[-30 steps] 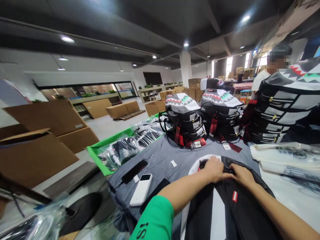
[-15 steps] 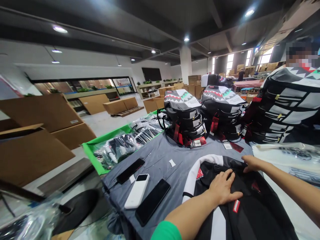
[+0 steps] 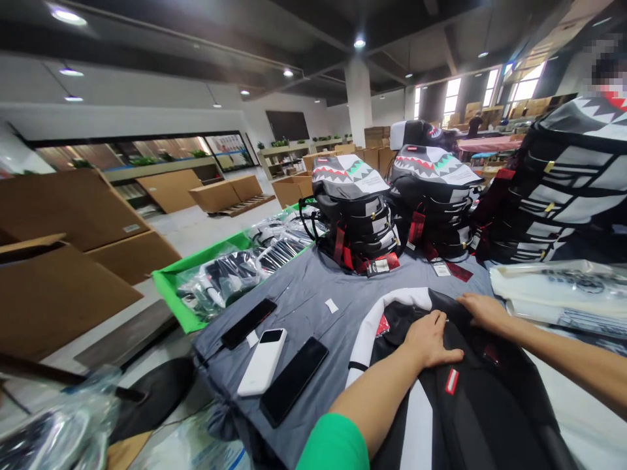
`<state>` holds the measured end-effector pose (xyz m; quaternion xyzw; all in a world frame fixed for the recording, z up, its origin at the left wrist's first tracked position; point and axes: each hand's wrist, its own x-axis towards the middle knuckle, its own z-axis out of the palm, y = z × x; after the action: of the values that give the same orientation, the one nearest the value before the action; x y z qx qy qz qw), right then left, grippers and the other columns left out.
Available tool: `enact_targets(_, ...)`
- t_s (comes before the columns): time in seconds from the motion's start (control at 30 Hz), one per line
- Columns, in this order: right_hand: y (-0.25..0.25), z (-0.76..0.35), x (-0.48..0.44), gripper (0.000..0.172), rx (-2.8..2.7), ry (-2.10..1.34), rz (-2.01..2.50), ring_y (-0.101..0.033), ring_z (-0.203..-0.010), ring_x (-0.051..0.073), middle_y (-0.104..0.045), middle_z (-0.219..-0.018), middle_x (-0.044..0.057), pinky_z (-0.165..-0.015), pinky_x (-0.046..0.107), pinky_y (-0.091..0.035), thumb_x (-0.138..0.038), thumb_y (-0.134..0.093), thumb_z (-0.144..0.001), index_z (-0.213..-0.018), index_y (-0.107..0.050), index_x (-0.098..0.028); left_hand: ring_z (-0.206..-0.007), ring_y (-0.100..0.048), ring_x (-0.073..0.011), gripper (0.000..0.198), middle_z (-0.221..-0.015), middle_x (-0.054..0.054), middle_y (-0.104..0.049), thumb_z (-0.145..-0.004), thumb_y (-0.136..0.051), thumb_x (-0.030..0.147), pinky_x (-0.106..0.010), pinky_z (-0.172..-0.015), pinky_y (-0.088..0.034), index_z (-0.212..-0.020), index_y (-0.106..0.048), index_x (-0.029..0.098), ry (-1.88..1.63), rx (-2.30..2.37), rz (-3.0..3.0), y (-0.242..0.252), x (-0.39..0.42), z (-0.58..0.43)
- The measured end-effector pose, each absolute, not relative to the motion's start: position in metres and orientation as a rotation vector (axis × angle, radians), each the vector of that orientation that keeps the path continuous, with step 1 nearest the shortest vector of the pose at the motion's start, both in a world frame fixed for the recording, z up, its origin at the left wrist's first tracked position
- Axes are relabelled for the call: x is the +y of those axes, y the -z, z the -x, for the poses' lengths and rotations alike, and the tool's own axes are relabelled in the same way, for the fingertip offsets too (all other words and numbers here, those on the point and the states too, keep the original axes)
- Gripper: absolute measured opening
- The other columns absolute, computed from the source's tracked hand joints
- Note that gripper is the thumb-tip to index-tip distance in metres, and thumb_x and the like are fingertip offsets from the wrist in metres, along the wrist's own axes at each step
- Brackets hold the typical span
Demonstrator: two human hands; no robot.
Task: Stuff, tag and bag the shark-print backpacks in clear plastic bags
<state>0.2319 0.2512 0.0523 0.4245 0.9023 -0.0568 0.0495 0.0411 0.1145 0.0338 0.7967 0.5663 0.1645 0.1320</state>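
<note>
The left hand [image 3: 430, 341] and the right hand [image 3: 482, 311] both lie flat on a black backpack [image 3: 482, 398] with a white stripe and a small red tag [image 3: 451, 382]. The fingers [image 3: 447, 356] are spread and released, with no grip on anything. The backpack lies on its side at the near right corner of the table [image 3: 306, 287], which is covered in grey cloth.

To its left are a white power bank [image 3: 262, 362] and two black phones [image 3: 292, 372] [image 3: 248, 323]. Further back stand stacks of shark-mouth backpacks [image 3: 353, 215] — a green tray of bagged goods [image 3: 210, 277] sits beside them at the table's left edge. A white plastic bag [image 3: 548, 297] lies at the right, just beyond the right hand.
</note>
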Motion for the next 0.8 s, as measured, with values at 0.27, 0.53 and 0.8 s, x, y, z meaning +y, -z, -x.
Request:
enact_targets(0.27,-0.049,-0.223,0.286,0.035,2.786,0.276,-1.280,-0.071,-0.101,0.031,-0.077,-0.101,0.006,-0.084,0.033,-0.054,-0.028,-0.079,-0.065,-0.098,-0.072,-0.024,-0.133,-0.056,-0.0332,0.087,-0.147,-0.022,-0.054,-0.083,-0.064,0.060,-0.039,-0.113,-0.049,-0.146,-0.047,0.004,-0.674,1.835,-2.290,-0.013,0.106,-0.054)
enact_targets(0.53,-0.044,-0.232,0.247,0.029,2.814,0.060,-1.408,-0.068,-0.110,0.039,-0.072,-0.115,0.017,-0.087,0.045,-0.053,-0.016,-0.057,-0.081,-0.108,-0.068,-0.021,-0.126,-0.059,-0.0339,0.090,-0.139,-0.022,-0.058,-0.084,-0.062,0.060,-0.040,-0.111,-0.050,-0.149,-0.043,0.001,-0.538,1.812,-2.297,-0.024,0.113,-0.055)
enact_targets(0.8,-0.094,-0.089,0.264,0.062,3.002,0.202,-0.623,-0.061,-0.124,0.031,-0.065,-0.134,0.012,-0.106,0.040,-0.043,-0.022,-0.079,-0.071,-0.130,-0.064,-0.024,-0.129,-0.056,-0.0348,0.088,-0.143,-0.023,-0.055,-0.090,-0.050,0.064,-0.042,-0.108,-0.051,-0.150,-0.038,0.001,-0.465,1.756,-2.289,-0.027,0.112,-0.050)
